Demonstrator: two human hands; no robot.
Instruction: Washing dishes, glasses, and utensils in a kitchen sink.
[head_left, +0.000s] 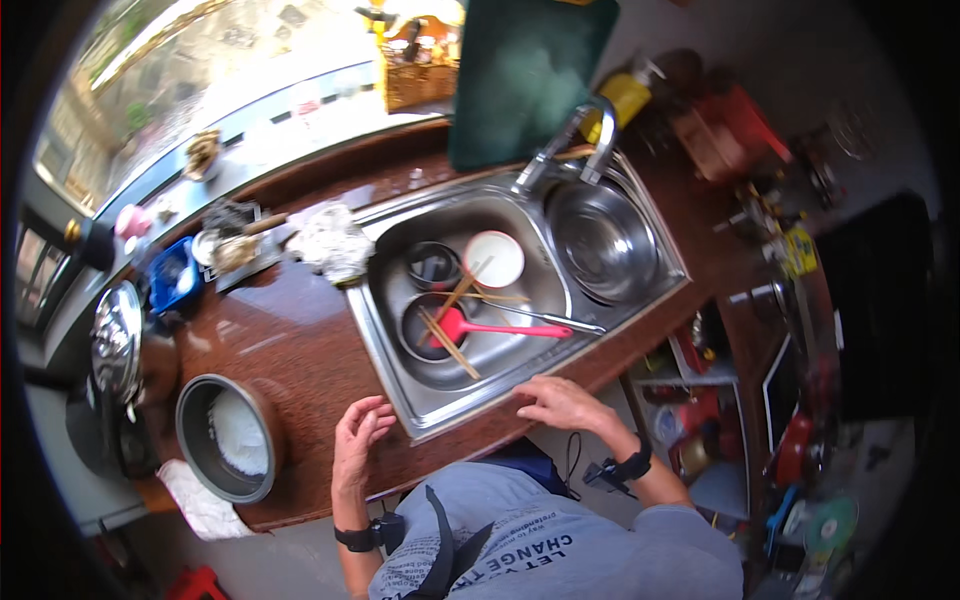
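Both my hands are empty above the front of the brown stone countertop (315, 375). My left hand (361, 431) is beside the sink's near left corner, its fingers loosely bent and apart. Over the counter's front edge, near the sink rim, is my right hand (561, 405), with thumb and fingers apart. In the stainless steel sink (517, 364) between and beyond them lie a white bowl (495, 259), dark bowls (433, 264), wooden chopsticks (459, 352), a red spatula (517, 329) and a metal-handled utensil (562, 319). To the left stands a grey inner pot (196, 427) containing white rice (238, 435).
A metal basin (600, 244) sits in the right sink bowl under the curved faucet (604, 139). Behind the sink leans a dark green board (525, 82). A crumpled cloth (330, 241), a blue basket (174, 276) and a white cloth (202, 499) lie to the left.
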